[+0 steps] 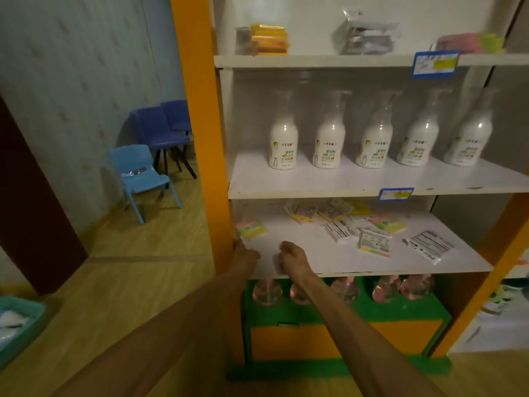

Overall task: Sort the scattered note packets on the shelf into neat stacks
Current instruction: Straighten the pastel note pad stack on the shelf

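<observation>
Several note packets lie scattered on the white lower shelf. One pastel packet sits alone at the far left. Others lie face down with printed labels: one in the middle, one at the right, and a loose heap at the back. My left hand rests at the shelf's left front corner against the orange post, fingers relaxed, holding nothing. My right hand hovers low over the bare front of the shelf with fingers loosely curled and nothing in it.
White bottles stand in a row on the shelf above. The top shelf holds yellow packets and a clear bag. Pink bottles sit in a green rack below. Blue chairs stand to the left.
</observation>
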